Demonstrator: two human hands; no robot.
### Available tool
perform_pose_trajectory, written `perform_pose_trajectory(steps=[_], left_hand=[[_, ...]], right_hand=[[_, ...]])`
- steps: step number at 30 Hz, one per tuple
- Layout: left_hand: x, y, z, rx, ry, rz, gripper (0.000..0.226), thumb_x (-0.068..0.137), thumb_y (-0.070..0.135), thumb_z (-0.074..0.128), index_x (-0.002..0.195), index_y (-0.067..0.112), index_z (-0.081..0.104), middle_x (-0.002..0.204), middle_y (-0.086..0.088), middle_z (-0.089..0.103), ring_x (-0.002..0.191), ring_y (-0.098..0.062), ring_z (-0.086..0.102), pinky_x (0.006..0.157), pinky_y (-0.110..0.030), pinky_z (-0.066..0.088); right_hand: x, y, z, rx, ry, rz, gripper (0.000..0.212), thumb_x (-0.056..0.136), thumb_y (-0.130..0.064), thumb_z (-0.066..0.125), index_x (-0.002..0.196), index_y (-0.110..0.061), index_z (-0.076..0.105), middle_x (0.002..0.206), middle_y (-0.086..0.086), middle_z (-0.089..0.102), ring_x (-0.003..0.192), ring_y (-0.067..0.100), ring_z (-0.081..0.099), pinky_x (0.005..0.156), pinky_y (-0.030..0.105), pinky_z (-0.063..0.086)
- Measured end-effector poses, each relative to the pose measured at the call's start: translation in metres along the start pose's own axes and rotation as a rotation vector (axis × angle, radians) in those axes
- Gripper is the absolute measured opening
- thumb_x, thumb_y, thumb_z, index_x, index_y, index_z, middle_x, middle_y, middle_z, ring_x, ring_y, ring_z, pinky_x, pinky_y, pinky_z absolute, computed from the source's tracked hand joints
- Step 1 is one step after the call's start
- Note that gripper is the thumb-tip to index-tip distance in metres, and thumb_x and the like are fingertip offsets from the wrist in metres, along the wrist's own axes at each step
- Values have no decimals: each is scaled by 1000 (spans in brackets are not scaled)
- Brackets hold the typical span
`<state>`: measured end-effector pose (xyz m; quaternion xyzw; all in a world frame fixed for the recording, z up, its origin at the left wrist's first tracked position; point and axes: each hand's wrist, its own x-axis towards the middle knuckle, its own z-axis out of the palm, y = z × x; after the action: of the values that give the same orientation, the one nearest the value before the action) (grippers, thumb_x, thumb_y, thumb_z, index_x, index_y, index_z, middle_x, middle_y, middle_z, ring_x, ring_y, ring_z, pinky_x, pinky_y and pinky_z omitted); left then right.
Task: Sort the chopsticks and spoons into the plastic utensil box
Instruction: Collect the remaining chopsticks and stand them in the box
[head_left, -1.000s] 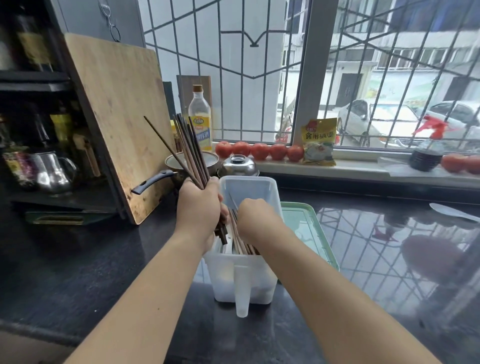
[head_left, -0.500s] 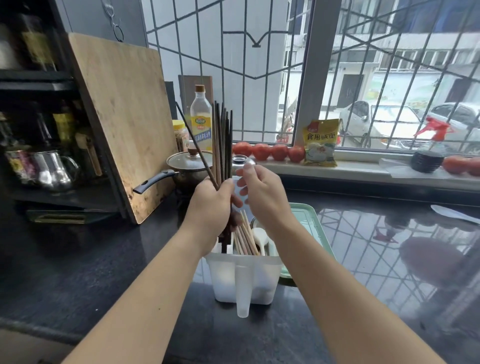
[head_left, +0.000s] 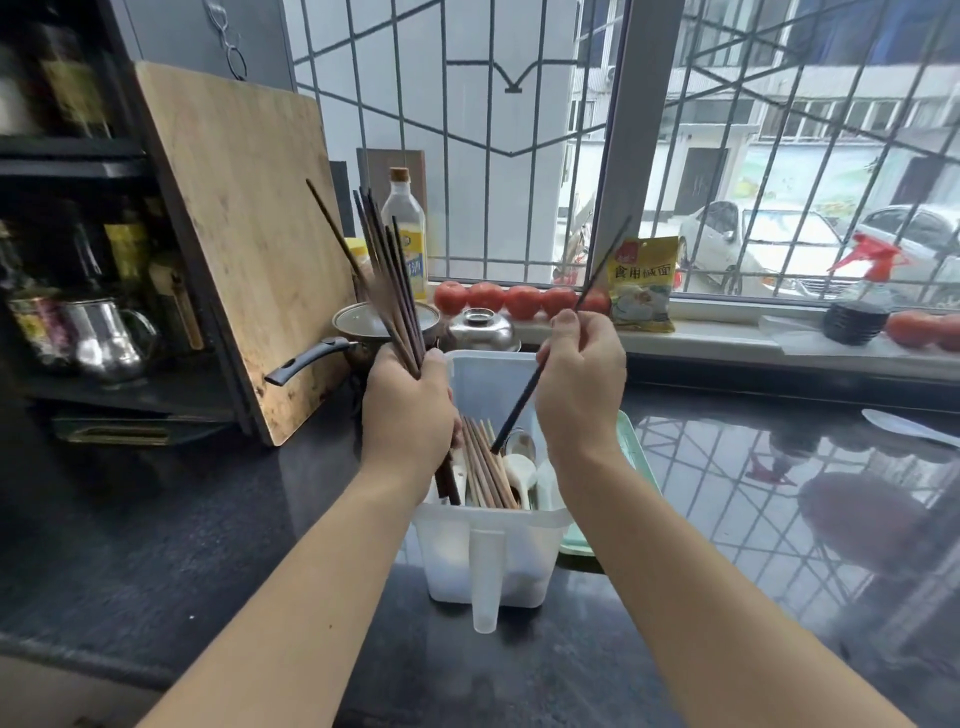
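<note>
One dark chopstick (head_left: 524, 400) in right hand (head_left: 582, 384), bundle (head_left: 389, 291) in left hand (head_left: 408, 410).

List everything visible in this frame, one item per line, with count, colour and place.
utensil box: one, translucent white, counter centre
pale chopsticks: several, light wood, in box
spoons: a few, white, in box
dark chopstick bundle: several, brown, above box
single dark chopstick: one, tip in box
tray: one, green, behind box
cutting board: one, wooden, leaning left
tomatoes: six or more, red, windowsill
oil bottle: one, clear, by window
left hand: grips bundle
right hand: pinches single chopstick
</note>
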<state>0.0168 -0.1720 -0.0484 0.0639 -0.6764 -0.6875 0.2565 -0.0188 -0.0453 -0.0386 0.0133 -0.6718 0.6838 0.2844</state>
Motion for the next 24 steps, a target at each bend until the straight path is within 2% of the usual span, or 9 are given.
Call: perform_pose_trajectory(steps=[2,4,6,9,14,17,18,21,24], left_hand=[[4,-5,0,-51,-20,-22,19,106,23,52,88,20,49,59,2,48,47,-17,45,49,-32,41],[6,-7,-1,-46,-69,-26,17,106,27,54,91,19,53,61,2,49,50,-17,44,53,-36,41],[6,-8,-1,-9,-93,-8,18,107,31,54,93,18,56,63,1,51,54,-19,47,57,-38,43],[8,-10,0,-5,-93,-4,18,107,31,54,93,18,55,66,-1,52,55,-21,46,60,-39,42],[10,-9,-1,-51,-70,-37,17,106,31,52,92,21,53,70,-5,45,54,-20,38,55,-38,37],[7,-5,-1,-85,-89,-65,19,108,29,51,92,19,52,65,-2,44,49,-16,38,49,-32,36],[5,-2,-1,-102,-106,-75,19,109,29,50,93,18,51,64,-1,44,48,-15,38,47,-31,36],[0,3,-3,-171,-162,-102,19,110,30,49,98,15,53,63,1,46,47,-14,38,45,-30,35],[-1,5,-7,-232,-192,-142,20,109,30,50,100,13,56,67,-2,50,48,-16,40,45,-29,36]], right_hand=[[-1,5,8,-293,-167,-28,31,103,-32,50,80,-16,62,71,0,64,67,20,60,67,43,53],[-4,10,16,-598,-358,20,37,101,-33,53,70,-15,59,71,4,63,69,25,58,66,39,50],[-8,11,19,-811,-444,31,34,101,-33,54,75,-13,63,76,6,63,74,28,60,65,32,45],[-15,8,19,-956,-524,24,24,100,-28,55,89,-9,64,82,7,61,81,30,60,68,32,46],[-25,0,17,-1136,-657,40,22,91,-7,53,73,-14,43,77,5,51,81,28,57,65,33,45],[-22,2,18,-1039,-610,-4,6,93,-11,50,91,-12,56,95,7,60,91,30,59,72,34,46],[-19,3,18,-940,-543,-21,13,96,-15,49,98,-11,61,101,8,64,95,30,60,74,35,47],[-12,0,17,-497,-390,12,29,104,-26,44,98,-9,66,90,6,67,86,26,62,77,48,53],[-12,-4,18,-281,-358,-16,36,106,-33,42,91,-14,67,81,3,66,80,24,63,79,52,54]])
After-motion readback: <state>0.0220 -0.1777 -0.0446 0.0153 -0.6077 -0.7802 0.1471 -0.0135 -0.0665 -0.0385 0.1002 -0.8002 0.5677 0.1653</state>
